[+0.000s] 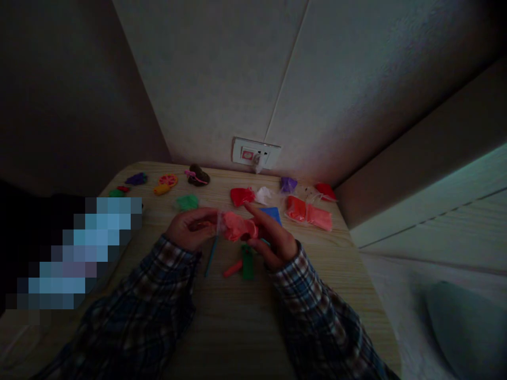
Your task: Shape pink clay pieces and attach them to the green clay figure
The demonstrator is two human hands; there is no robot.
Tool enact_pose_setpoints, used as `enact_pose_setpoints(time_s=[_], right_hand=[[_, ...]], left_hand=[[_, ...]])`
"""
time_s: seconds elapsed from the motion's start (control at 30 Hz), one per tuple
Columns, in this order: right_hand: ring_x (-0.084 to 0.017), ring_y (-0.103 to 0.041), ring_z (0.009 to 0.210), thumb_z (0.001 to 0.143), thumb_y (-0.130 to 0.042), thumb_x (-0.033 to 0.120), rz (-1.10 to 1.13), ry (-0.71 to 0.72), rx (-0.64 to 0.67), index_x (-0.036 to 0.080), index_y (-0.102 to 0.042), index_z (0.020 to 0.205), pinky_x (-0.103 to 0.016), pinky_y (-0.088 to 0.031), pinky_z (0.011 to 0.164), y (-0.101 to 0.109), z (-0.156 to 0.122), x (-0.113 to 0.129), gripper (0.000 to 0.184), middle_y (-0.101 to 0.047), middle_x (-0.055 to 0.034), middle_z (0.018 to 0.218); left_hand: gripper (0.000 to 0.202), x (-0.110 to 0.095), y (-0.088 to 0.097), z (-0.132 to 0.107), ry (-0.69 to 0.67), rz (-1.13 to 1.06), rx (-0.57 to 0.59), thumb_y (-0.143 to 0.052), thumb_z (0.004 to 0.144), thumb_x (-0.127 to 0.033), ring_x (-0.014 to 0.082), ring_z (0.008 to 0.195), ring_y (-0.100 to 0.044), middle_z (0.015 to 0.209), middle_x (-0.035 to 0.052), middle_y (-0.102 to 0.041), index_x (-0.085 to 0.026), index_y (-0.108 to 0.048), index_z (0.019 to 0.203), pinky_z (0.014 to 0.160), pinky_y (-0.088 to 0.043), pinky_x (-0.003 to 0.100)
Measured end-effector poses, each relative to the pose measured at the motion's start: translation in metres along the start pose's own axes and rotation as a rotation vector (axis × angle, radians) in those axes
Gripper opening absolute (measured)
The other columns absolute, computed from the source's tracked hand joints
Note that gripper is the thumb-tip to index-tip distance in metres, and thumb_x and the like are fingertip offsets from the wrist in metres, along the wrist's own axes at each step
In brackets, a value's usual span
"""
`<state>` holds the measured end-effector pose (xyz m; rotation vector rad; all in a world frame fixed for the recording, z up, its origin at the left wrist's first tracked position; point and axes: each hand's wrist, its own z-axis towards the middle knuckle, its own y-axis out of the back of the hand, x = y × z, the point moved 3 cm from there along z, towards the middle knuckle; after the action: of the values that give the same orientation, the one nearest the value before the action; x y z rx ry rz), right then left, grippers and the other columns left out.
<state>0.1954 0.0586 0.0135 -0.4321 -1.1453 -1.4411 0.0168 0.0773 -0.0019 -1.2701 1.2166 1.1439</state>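
Between my hands, above the table, is a lump of pink modelling clay (234, 227) with a clear plastic bag (219, 222) around its left end. My left hand (194, 227) pinches the bag from the left. At the right end, my right hand (275, 237) grips the clay between thumb and fingers, with its index finger stretched out. Below the clay lie a green flat piece (247, 262), a pinkish-red stick (233, 269) and a thin blue-green stick (211, 257). A blue piece (271, 214) is partly hidden behind my right hand.
Toward the back of the wooden table (237, 327) lie a red packet (242, 197), a purple packet (288, 184), orange and pink packets (309, 212) and a green packet (187, 202). Several small coloured shapes, including a brown one (198, 176), lie back left. A wall socket (256, 153) is behind.
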Motion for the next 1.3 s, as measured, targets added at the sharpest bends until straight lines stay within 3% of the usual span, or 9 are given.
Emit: enact_pose_setpoints(time_s=[0.13,0.23,0.43,0.57,0.73,0.87,1.03,1.13,1.3], right_hand=[[-0.019,-0.063,0.081,0.084,-0.051,0.038,-0.057,0.064,-0.027,0.019,-0.059,0.106,-0.033,-0.052,0.073,0.004,0.000,0.004,0.030,-0.066,-0.0079,0.089],[-0.018,-0.064,0.074,0.081,-0.056,0.038,-0.006,-0.027,-0.060,0.017,-0.059,0.093,-0.031,-0.054,0.068,0.006,-0.001,0.002,0.024,-0.065,-0.0072,0.082],[-0.018,-0.066,0.068,0.069,-0.068,0.043,0.184,-0.242,-0.097,0.021,-0.048,0.086,-0.029,-0.055,0.065,0.003,-0.004,-0.004,0.035,-0.063,-0.0031,0.073],[-0.018,-0.067,0.070,0.071,-0.066,0.042,0.231,-0.267,-0.103,0.021,-0.048,0.101,-0.029,-0.055,0.065,0.002,-0.003,-0.001,0.041,-0.065,-0.0024,0.072],[-0.013,-0.064,0.057,0.077,-0.060,0.033,-0.011,-0.240,-0.097,0.020,-0.057,0.085,-0.023,-0.050,0.055,0.007,-0.004,0.008,0.016,-0.065,-0.0001,0.066],[-0.012,-0.058,0.052,0.076,-0.062,0.037,-0.147,-0.199,-0.124,0.019,-0.055,0.077,-0.021,-0.047,0.048,0.010,-0.003,0.009,0.019,-0.060,0.0014,0.060],[-0.015,-0.053,0.065,0.077,-0.060,0.037,-0.234,0.026,-0.162,0.018,-0.055,0.075,-0.022,-0.043,0.045,0.015,0.002,0.009,0.020,-0.057,-0.0045,0.074],[-0.014,-0.051,0.062,0.074,-0.064,0.039,-0.131,-0.019,-0.183,0.019,-0.054,0.078,-0.022,-0.041,0.043,0.014,0.002,0.004,0.022,-0.054,-0.0036,0.075],[-0.014,-0.058,0.065,0.069,-0.067,0.046,0.274,-0.176,-0.201,0.023,-0.049,0.085,-0.025,-0.053,0.054,0.005,-0.002,-0.002,0.033,-0.055,-0.0007,0.075]], left_hand=[[0.037,0.000,-0.001,0.000,-0.014,-0.003,0.014,-0.080,0.049,-0.032,0.0160,0.071,-0.063,0.078,0.0032,-0.070,-0.016,-0.070,0.080,0.067,-0.050,0.024],[0.034,0.000,-0.001,0.000,-0.016,-0.039,0.018,-0.080,0.049,-0.030,0.0139,0.071,-0.063,0.077,0.0015,-0.069,-0.017,-0.071,0.079,0.067,-0.050,0.021],[0.029,0.001,-0.003,0.000,-0.034,0.024,0.088,-0.076,0.054,-0.025,0.0133,0.070,-0.064,0.077,0.0006,-0.069,-0.018,-0.071,0.082,0.064,-0.051,0.020],[0.028,0.001,-0.005,0.000,-0.049,0.073,0.135,-0.074,0.056,-0.026,0.0135,0.066,-0.064,0.072,0.0009,-0.070,-0.018,-0.071,0.082,0.059,-0.051,0.020],[0.028,0.001,-0.005,0.002,-0.077,0.119,0.154,-0.073,0.056,-0.026,0.0133,0.064,-0.065,0.071,0.0013,-0.070,-0.017,-0.070,0.083,0.056,-0.050,0.019],[0.028,0.002,-0.004,0.002,-0.067,0.106,0.135,-0.072,0.057,-0.027,0.0138,0.067,-0.066,0.074,0.0005,-0.071,-0.018,-0.070,0.083,0.060,-0.052,0.020],[0.028,-0.001,-0.004,0.000,-0.069,0.127,0.117,-0.072,0.056,-0.027,0.0162,0.070,-0.066,0.075,0.0022,-0.071,-0.017,-0.069,0.083,0.061,-0.052,0.023],[0.026,-0.002,-0.004,-0.001,-0.049,0.125,0.075,-0.071,0.057,-0.025,0.0162,0.071,-0.066,0.077,0.0020,-0.071,-0.018,-0.069,0.082,0.064,-0.053,0.024],[0.026,0.000,-0.003,0.000,-0.060,0.076,0.037,-0.073,0.055,-0.025,0.0161,0.073,-0.065,0.078,0.0026,-0.070,-0.017,-0.069,0.080,0.066,-0.052,0.025]])
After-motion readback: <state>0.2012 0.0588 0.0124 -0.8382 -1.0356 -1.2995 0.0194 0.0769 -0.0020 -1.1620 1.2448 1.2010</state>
